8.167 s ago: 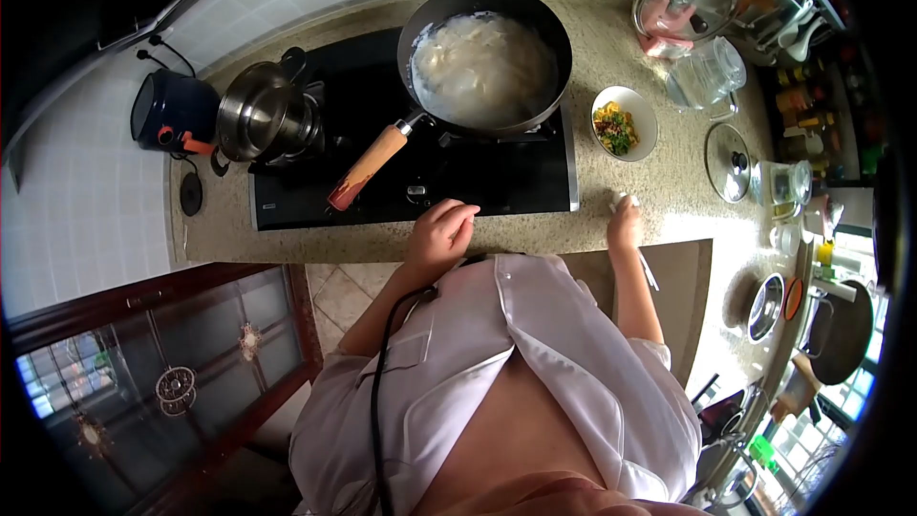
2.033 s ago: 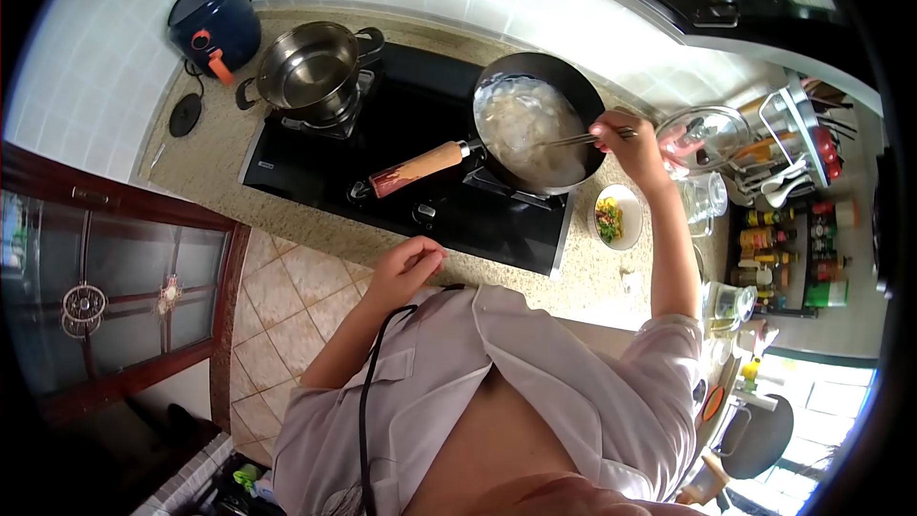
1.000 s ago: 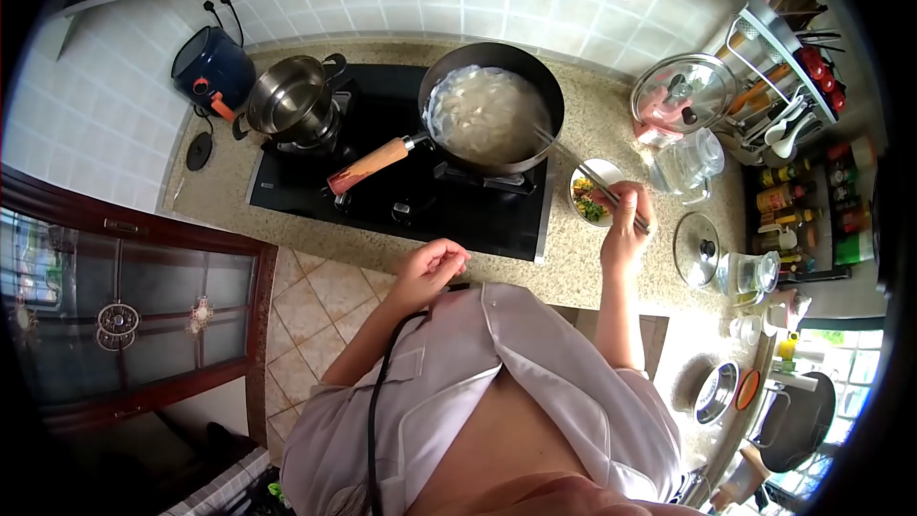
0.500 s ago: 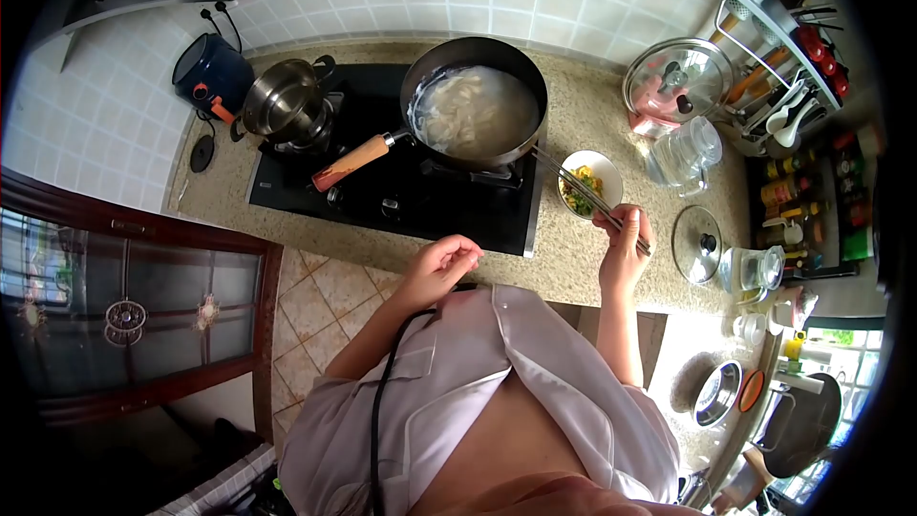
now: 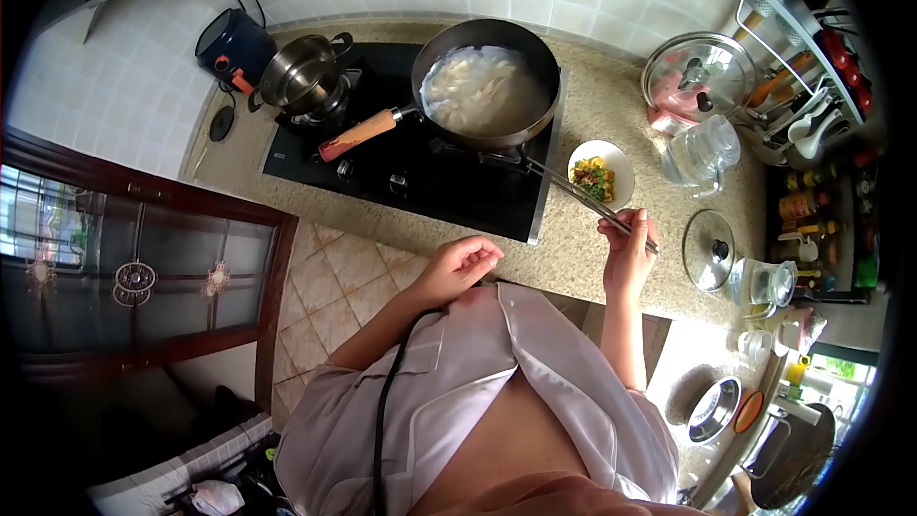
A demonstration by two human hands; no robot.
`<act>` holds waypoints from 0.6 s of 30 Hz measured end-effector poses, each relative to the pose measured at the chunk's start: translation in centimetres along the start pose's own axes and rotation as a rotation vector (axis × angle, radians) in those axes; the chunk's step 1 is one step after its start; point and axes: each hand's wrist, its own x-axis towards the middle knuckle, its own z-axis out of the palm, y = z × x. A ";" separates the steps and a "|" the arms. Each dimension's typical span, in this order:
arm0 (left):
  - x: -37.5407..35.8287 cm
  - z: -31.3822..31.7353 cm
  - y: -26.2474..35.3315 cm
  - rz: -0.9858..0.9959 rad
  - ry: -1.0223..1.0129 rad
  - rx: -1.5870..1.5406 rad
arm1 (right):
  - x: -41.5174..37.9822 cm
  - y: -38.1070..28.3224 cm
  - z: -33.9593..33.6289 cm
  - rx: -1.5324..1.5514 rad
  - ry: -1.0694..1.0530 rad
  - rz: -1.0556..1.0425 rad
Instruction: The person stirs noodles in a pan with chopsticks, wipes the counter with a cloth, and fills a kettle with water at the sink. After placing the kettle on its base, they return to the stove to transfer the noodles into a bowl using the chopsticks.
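Note:
My right hand [image 5: 629,241] holds a pair of long metal chopsticks [image 5: 579,193], their tips pointing up and left to the stove edge, just below the wok. Beside them is a white bowl [image 5: 623,168] with yellow, green and dark red chopped food. The dark wok [image 5: 546,50] on the stove holds pale pieces in cloudy liquid, and its wooden handle [image 5: 359,134] points down and left. My left hand [image 5: 460,268] is in front of the counter edge, fingers loosely curled, touching no utensil; whether something small is inside is hidden.
A steel pot [image 5: 296,75] stands on the left burner, near a dark blue appliance [image 5: 235,44]. On the right are a glass lid [image 5: 709,248], glass jugs [image 5: 703,149], and a pink pot under a larger lid [image 5: 699,75]. Utensils and bottles line the far right.
The camera view has shifted, moving the stove and counter slightly in the frame. The chopstick tips are now lower relative to the wok. My right hand keeps its grip; my left hand stays curled.

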 end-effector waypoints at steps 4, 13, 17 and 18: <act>-0.5 0.1 -0.8 0.020 0.009 -0.027 | -0.3 0.1 0.2 0.036 0.000 -0.004; 0.0 -1.2 -0.8 0.052 -0.046 -0.067 | -1.2 -0.2 0.8 0.040 0.036 -0.030; -0.1 -3.0 -0.9 0.070 -0.035 -0.023 | -1.5 0.3 2.3 0.020 0.070 -0.029; -0.3 -3.6 -1.1 0.086 -0.021 -0.008 | -1.5 0.6 2.8 0.019 0.084 -0.022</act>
